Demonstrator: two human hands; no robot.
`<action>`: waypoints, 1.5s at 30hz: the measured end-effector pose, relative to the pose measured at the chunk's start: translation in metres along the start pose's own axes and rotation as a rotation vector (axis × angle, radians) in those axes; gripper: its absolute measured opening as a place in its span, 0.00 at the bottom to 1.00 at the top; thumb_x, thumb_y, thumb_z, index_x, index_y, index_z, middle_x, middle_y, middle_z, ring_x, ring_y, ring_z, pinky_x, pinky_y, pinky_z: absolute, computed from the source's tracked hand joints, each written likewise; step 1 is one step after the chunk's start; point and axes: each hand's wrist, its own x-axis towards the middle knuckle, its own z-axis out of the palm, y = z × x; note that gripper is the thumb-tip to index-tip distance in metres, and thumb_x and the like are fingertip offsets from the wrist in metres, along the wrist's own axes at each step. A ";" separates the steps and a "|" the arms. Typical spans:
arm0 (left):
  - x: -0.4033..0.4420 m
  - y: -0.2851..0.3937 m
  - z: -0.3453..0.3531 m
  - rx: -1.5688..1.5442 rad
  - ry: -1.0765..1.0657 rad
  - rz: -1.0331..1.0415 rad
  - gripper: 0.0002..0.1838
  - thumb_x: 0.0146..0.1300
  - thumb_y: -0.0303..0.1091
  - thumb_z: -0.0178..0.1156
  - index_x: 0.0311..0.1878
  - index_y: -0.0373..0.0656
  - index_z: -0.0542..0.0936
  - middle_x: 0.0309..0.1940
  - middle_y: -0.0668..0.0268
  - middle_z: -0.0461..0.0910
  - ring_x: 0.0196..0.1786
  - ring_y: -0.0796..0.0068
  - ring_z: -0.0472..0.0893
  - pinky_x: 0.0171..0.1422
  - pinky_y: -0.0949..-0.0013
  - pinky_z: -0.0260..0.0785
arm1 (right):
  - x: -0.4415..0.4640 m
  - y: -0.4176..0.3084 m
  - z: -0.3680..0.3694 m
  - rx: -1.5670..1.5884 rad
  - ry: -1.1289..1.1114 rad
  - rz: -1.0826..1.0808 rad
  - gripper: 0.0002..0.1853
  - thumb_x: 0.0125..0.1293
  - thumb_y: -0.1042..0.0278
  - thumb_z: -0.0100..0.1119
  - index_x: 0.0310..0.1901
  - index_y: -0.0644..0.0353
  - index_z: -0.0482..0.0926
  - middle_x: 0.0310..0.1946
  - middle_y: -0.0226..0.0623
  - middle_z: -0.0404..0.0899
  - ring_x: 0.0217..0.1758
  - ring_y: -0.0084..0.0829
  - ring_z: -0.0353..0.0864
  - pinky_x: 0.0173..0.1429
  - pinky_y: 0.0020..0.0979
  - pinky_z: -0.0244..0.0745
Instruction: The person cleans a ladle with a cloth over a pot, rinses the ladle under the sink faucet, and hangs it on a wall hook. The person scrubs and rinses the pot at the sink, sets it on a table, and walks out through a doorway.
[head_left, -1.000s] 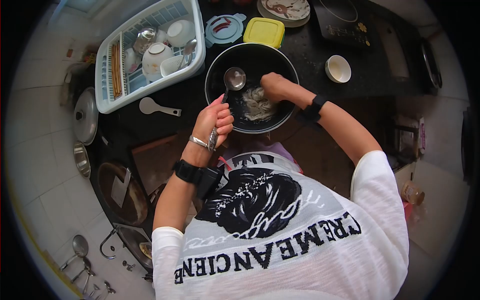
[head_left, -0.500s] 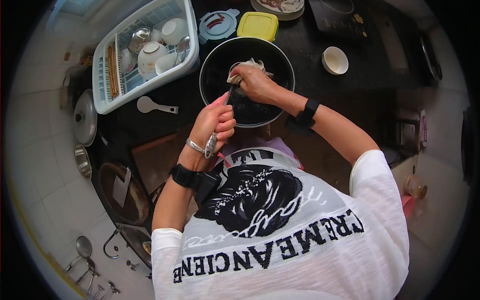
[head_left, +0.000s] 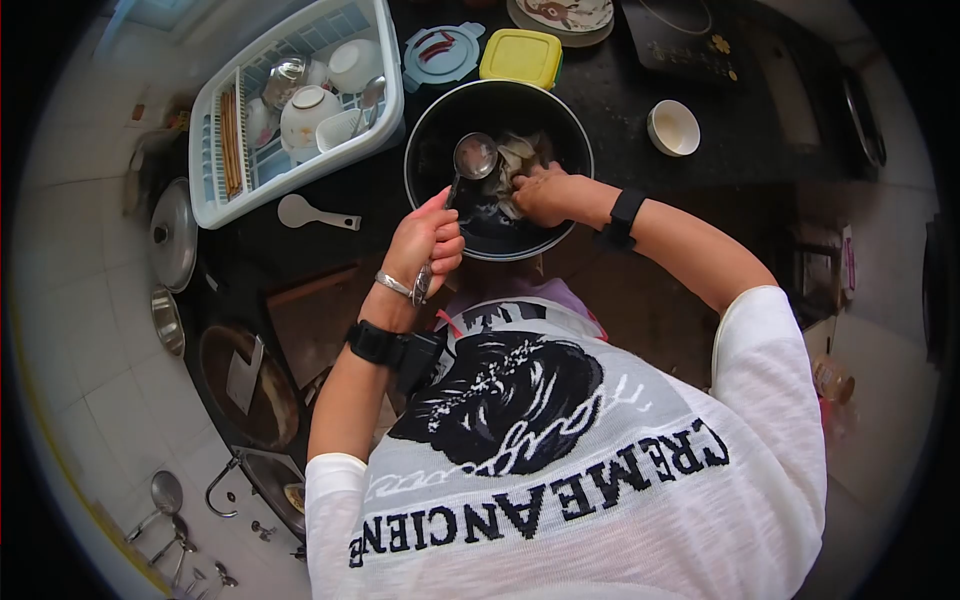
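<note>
While the dark counter [head_left: 620,130] carries most of the kitchenware, a pale tiled wall [head_left: 75,330] runs down the left side of the room. On the counter stand a light-blue dish rack [head_left: 290,196] with bowls and chopsticks, a white rice spoon [head_left: 318,213], a yellow-lidded box [head_left: 520,57], a blue lid [head_left: 443,55] bearing red strips, and a small white bowl [head_left: 673,128]. Toward the lower left, a knife [head_left: 244,375] lies in a wide brown pan [head_left: 275,405], near a tap [head_left: 213,492].

At the near edge sits a black pot [head_left: 432,138]. The left hand [head_left: 425,245] has its fingers wrapped round the handle of a ladle [head_left: 475,157], whose cup is over the pot. Inside it, the right hand [head_left: 545,195] bends its fingers against a crumpled, pale bundle [head_left: 515,165], apparently cloth; how tightly they grip, I cannot tell.

Big black letters on the white shirt [head_left: 600,470] read CREME and ANCIEN, the end curving away; looping white script beside them is unreadable. The black cooker [head_left: 672,45] shows a gold flower mark.
</note>
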 end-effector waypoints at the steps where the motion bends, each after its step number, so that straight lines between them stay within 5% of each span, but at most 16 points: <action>1: -0.002 0.002 0.001 -0.033 -0.036 0.002 0.30 0.68 0.24 0.43 0.74 0.46 0.52 0.15 0.79 0.53 0.13 0.88 0.53 0.12 0.81 0.46 | 0.003 0.001 0.006 -0.059 0.008 0.027 0.18 0.58 0.71 0.55 0.52 0.61 0.79 0.52 0.47 0.77 0.58 0.45 0.76 0.57 0.39 0.74; 3: -0.003 0.004 0.001 -0.058 0.007 0.004 0.25 0.70 0.24 0.43 0.70 0.45 0.59 0.15 0.78 0.53 0.13 0.89 0.53 0.11 0.83 0.46 | 0.004 0.006 -0.001 -0.042 -0.059 -0.010 0.17 0.57 0.70 0.57 0.49 0.62 0.81 0.49 0.48 0.79 0.55 0.46 0.78 0.54 0.38 0.76; 5: -0.002 0.007 -0.004 -0.074 -0.016 -0.001 0.31 0.68 0.24 0.43 0.74 0.45 0.51 0.15 0.79 0.53 0.13 0.88 0.53 0.12 0.81 0.46 | 0.004 0.009 -0.014 -0.025 -0.120 -0.049 0.16 0.56 0.70 0.58 0.46 0.64 0.82 0.46 0.49 0.81 0.51 0.46 0.81 0.51 0.38 0.77; 8: -0.006 0.008 -0.003 -0.069 0.016 -0.020 0.31 0.68 0.23 0.43 0.74 0.45 0.51 0.15 0.79 0.53 0.13 0.88 0.53 0.12 0.81 0.46 | 0.005 0.025 -0.037 0.333 0.097 0.064 0.14 0.54 0.67 0.61 0.41 0.65 0.83 0.38 0.51 0.83 0.43 0.48 0.84 0.46 0.39 0.79; 11: -0.007 0.005 -0.005 -0.084 -0.055 -0.036 0.31 0.68 0.23 0.43 0.74 0.45 0.51 0.15 0.79 0.53 0.13 0.88 0.53 0.12 0.81 0.46 | -0.012 0.017 -0.071 0.997 0.454 0.262 0.15 0.55 0.65 0.61 0.43 0.64 0.82 0.31 0.44 0.84 0.36 0.36 0.85 0.41 0.35 0.76; 14: -0.011 0.007 0.006 -0.115 -0.054 -0.024 0.23 0.69 0.23 0.43 0.68 0.45 0.61 0.16 0.78 0.54 0.13 0.89 0.54 0.10 0.82 0.46 | 0.009 0.009 -0.048 0.830 0.698 0.065 0.17 0.55 0.75 0.52 0.48 0.66 0.79 0.33 0.50 0.83 0.38 0.44 0.83 0.46 0.37 0.75; 18: -0.019 0.013 0.015 -0.122 -0.065 -0.050 0.27 0.67 0.22 0.43 0.70 0.44 0.57 0.15 0.79 0.54 0.13 0.88 0.54 0.12 0.81 0.46 | 0.009 -0.016 -0.023 0.603 0.696 -0.108 0.26 0.55 0.85 0.46 0.59 0.67 0.69 0.58 0.51 0.67 0.64 0.50 0.66 0.66 0.39 0.63; 33: -0.007 0.009 0.014 0.019 -0.027 -0.089 0.27 0.68 0.22 0.43 0.70 0.43 0.57 0.16 0.80 0.53 0.13 0.90 0.53 0.11 0.84 0.45 | 0.003 0.011 -0.006 -0.050 0.453 -0.278 0.10 0.52 0.76 0.60 0.38 0.62 0.82 0.43 0.42 0.79 0.48 0.42 0.80 0.52 0.37 0.74; 37: 0.003 0.012 0.012 0.030 0.020 -0.104 0.28 0.68 0.21 0.43 0.71 0.45 0.56 0.16 0.80 0.53 0.14 0.90 0.53 0.12 0.84 0.46 | 0.005 0.025 -0.006 -0.160 0.126 -0.106 0.11 0.52 0.74 0.62 0.39 0.64 0.83 0.39 0.45 0.82 0.45 0.42 0.83 0.48 0.38 0.78; 39: 0.002 0.018 0.012 0.018 0.029 -0.079 0.30 0.68 0.22 0.44 0.72 0.46 0.53 0.16 0.79 0.54 0.14 0.89 0.54 0.12 0.83 0.46 | 0.001 0.031 -0.010 -0.096 0.159 -0.026 0.11 0.55 0.72 0.60 0.40 0.62 0.82 0.36 0.47 0.83 0.43 0.43 0.84 0.47 0.39 0.78; 41: 0.006 0.019 0.007 -0.016 0.019 -0.111 0.27 0.68 0.23 0.43 0.70 0.46 0.56 0.16 0.79 0.54 0.14 0.89 0.55 0.12 0.83 0.47 | -0.017 0.023 -0.041 0.458 0.361 0.113 0.12 0.57 0.70 0.59 0.42 0.61 0.81 0.36 0.50 0.82 0.43 0.46 0.83 0.45 0.40 0.78; 43: 0.013 0.020 0.007 -0.164 0.007 -0.159 0.09 0.68 0.25 0.42 0.50 0.41 0.69 0.15 0.77 0.55 0.14 0.88 0.56 0.12 0.82 0.48 | -0.019 0.012 -0.057 0.906 0.358 0.142 0.13 0.63 0.62 0.58 0.45 0.61 0.78 0.31 0.40 0.80 0.33 0.30 0.79 0.36 0.30 0.75; 44: 0.020 0.019 0.003 -0.237 -0.026 -0.229 0.10 0.68 0.25 0.42 0.28 0.44 0.65 0.15 0.76 0.55 0.13 0.87 0.56 0.12 0.82 0.49 | -0.021 0.002 -0.060 1.174 0.350 0.120 0.16 0.65 0.59 0.59 0.46 0.63 0.76 0.30 0.33 0.78 0.28 0.22 0.74 0.32 0.25 0.73; 45: 0.022 0.018 0.007 -0.228 -0.034 -0.240 0.10 0.68 0.25 0.42 0.28 0.44 0.65 0.15 0.76 0.55 0.13 0.87 0.56 0.12 0.82 0.49 | -0.026 -0.014 -0.063 1.340 0.393 0.042 0.15 0.67 0.58 0.58 0.47 0.61 0.76 0.28 0.28 0.75 0.27 0.16 0.70 0.30 0.20 0.70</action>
